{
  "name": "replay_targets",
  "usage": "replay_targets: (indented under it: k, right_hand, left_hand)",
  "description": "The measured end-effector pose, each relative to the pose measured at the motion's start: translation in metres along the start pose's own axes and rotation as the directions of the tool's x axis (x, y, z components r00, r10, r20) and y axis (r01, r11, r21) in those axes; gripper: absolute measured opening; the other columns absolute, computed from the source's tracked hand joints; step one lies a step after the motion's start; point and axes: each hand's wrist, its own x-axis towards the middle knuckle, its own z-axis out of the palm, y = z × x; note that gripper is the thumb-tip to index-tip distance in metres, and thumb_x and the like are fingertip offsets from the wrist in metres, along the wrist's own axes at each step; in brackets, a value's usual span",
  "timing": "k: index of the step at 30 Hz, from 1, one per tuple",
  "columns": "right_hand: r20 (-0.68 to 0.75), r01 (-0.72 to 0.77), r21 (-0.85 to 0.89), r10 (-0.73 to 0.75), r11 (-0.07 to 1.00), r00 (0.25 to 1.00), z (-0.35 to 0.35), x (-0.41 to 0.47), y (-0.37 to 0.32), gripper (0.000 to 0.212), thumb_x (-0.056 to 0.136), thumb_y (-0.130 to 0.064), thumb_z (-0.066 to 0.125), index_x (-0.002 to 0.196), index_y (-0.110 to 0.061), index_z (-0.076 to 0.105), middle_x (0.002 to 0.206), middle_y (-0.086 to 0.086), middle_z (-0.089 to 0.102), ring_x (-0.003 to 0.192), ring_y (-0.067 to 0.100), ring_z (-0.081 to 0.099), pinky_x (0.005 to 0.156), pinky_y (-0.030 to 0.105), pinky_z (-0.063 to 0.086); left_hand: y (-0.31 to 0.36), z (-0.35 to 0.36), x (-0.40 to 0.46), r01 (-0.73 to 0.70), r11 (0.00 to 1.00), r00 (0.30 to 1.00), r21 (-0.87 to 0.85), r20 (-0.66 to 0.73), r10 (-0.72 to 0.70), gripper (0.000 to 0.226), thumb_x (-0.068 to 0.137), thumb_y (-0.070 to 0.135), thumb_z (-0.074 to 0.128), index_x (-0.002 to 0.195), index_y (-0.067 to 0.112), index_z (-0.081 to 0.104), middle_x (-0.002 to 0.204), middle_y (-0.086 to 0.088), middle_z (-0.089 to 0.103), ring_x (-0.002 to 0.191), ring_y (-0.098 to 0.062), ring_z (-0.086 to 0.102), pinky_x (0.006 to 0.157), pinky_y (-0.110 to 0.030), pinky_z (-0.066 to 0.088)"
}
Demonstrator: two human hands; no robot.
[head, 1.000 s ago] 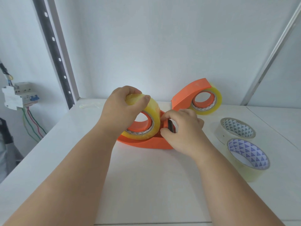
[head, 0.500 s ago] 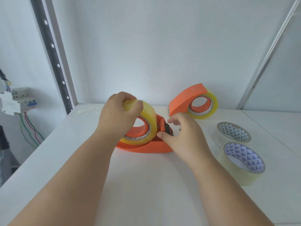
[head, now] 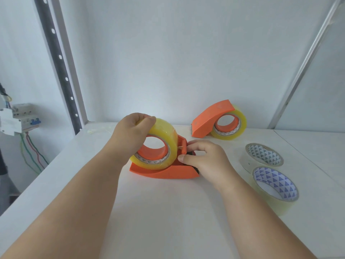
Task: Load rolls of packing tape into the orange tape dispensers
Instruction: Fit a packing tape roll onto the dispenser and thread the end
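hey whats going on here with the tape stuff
A person is loading a yellowish roll of packing tape into an orange tape dispenser on the white table. The left hand grips the roll, which sits on the dispenser's hub, while the right hand pinches at the small roller end, apparently threading the tape. A second dispenser behind already holds a roll. Two spare rolls lie flat to the right.

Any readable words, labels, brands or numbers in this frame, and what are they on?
No text can be read.
Far orange dispenser: faint embossed mark on its top, too blurred.
Core of the tape roll under the left hand: small print, illegible.
Two loose rolls: triangle pattern only.
Breaker box: markings too small.
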Motion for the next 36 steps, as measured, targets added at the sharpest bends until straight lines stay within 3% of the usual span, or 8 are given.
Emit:
replay_targets:
  k: [5, 9, 12, 15, 20, 25, 29, 36]
  right_hand:
    - [0.058, -0.066, 0.033, 0.064, 0.997, 0.996, -0.008, -0.001, -0.008, 0.004, 0.074, -0.020, 0.075, 0.075, -0.015, 0.075, 0.102, -0.002, 0.067, 0.097, 0.010, 0.062, 0.087, 0.022, 0.045]
    - [-0.037, -0.147, -0.057, 0.145, 0.987, 0.989, -0.003, 0.003, -0.009, 0.038, 0.071, -0.041, 0.061, 0.074, -0.004, 0.068, 0.089, 0.024, 0.062, 0.074, 0.034, 0.054, 0.069, 0.033, 0.040]
    - [-0.096, -0.110, -0.198, 0.092, 0.974, 0.991, 0.005, 0.004, -0.010, 0.036, 0.065, -0.040, 0.059, 0.052, -0.007, 0.054, 0.053, 0.008, 0.041, 0.056, 0.024, 0.039, 0.064, 0.038, 0.036]
    - [-0.094, -0.073, -0.265, 0.050, 0.961, 0.994, 0.008, 0.005, -0.010, 0.041, 0.066, -0.033, 0.058, 0.038, -0.014, 0.034, 0.042, -0.004, 0.026, 0.053, 0.021, 0.030, 0.062, 0.037, 0.028]
    - [-0.049, -0.061, -0.303, 0.049, 0.951, 0.998, 0.007, 0.006, -0.005, 0.032, 0.058, -0.035, 0.058, 0.047, -0.015, 0.035, 0.053, 0.006, 0.033, 0.054, 0.021, 0.033, 0.060, 0.035, 0.031]
    - [-0.046, 0.053, -0.306, -0.071, 0.951, 0.996, 0.011, 0.002, 0.000, 0.025, 0.053, -0.036, 0.062, 0.057, -0.011, 0.066, 0.061, 0.007, 0.056, 0.056, 0.016, 0.048, 0.057, 0.033, 0.040]
    - [-0.062, 0.109, -0.230, -0.126, 0.967, 0.990, 0.005, -0.002, -0.008, 0.007, 0.067, -0.025, 0.075, 0.063, -0.024, 0.069, 0.082, -0.007, 0.060, 0.085, 0.013, 0.057, 0.077, 0.033, 0.046]
    - [0.050, 0.033, 0.004, -0.033, 0.999, 0.998, -0.007, 0.001, -0.004, 0.018, 0.070, -0.009, 0.079, 0.071, -0.024, 0.070, 0.099, -0.007, 0.064, 0.096, 0.012, 0.060, 0.080, 0.020, 0.045]
  left_hand:
    - [0.000, 0.002, -0.001, -0.017, 0.999, 0.999, 0.037, -0.034, 0.019, 0.013, 0.090, 0.034, 0.052, 0.086, 0.025, 0.061, 0.072, 0.005, 0.057, 0.063, -0.013, 0.051, 0.057, -0.025, 0.040]
    - [0.005, 0.009, -0.004, -0.094, 0.990, 0.994, 0.107, -0.043, 0.099, 0.014, 0.088, 0.032, 0.053, 0.091, 0.022, 0.062, 0.081, 0.005, 0.058, 0.062, -0.010, 0.054, 0.058, -0.024, 0.039]
    - [0.004, 0.011, -0.004, -0.116, 0.984, 0.991, 0.136, -0.049, 0.123, 0.016, 0.087, 0.033, 0.053, 0.093, 0.023, 0.062, 0.092, 0.003, 0.058, 0.064, -0.009, 0.055, 0.059, -0.024, 0.039]
    - [0.003, 0.010, -0.003, -0.120, 0.981, 0.990, 0.151, -0.049, 0.129, 0.015, 0.087, 0.033, 0.052, 0.093, 0.023, 0.062, 0.094, 0.003, 0.058, 0.064, -0.009, 0.055, 0.059, -0.024, 0.040]
    - [0.002, 0.013, -0.003, -0.153, 0.975, 0.985, 0.158, -0.053, 0.163, 0.013, 0.087, 0.032, 0.051, 0.092, 0.026, 0.062, 0.097, 0.004, 0.059, 0.074, -0.011, 0.057, 0.062, -0.024, 0.041]
    - [-0.004, 0.007, 0.002, -0.067, 0.998, 0.996, 0.018, -0.054, 0.068, 0.017, 0.080, 0.038, 0.049, 0.081, 0.028, 0.063, 0.075, 0.005, 0.060, 0.068, -0.015, 0.055, 0.063, -0.029, 0.044]
    - [-0.008, 0.003, 0.004, 0.008, 0.999, 0.998, -0.046, -0.061, -0.010, 0.031, 0.074, 0.044, 0.046, 0.088, 0.024, 0.066, 0.078, 0.002, 0.064, 0.075, -0.018, 0.058, 0.069, -0.032, 0.047]
    - [-0.008, 0.003, 0.002, 0.015, 0.998, 0.999, -0.065, -0.051, -0.018, 0.035, 0.078, 0.044, 0.046, 0.092, 0.021, 0.067, 0.081, -0.001, 0.066, 0.076, -0.019, 0.061, 0.073, -0.034, 0.048]
